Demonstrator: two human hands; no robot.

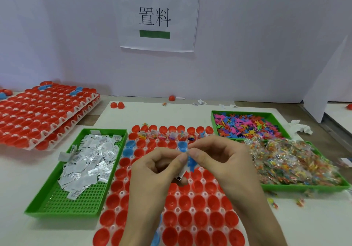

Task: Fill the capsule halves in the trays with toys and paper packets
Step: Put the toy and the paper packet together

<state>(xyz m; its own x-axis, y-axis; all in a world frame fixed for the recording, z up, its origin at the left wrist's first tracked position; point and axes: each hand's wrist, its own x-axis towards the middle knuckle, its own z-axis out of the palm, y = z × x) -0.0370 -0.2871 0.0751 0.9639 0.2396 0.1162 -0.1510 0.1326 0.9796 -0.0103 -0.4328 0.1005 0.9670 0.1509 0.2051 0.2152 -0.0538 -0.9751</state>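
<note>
A white tray of red and a few blue capsule halves lies in front of me; several halves in its second row from the back hold toys and packets. Over its middle, my left hand and my right hand meet fingertip to fingertip. Between them hang a blue plastic toy and a white paper packet. My left hand pinches the packet, my right hand pinches the toy. A green tray of paper packets sits on the left.
Two green trays stand at the right: one with loose coloured toys, one with bagged toys. Stacked trays of red capsule halves lie at the far left. Loose red halves and scraps lie near the wall.
</note>
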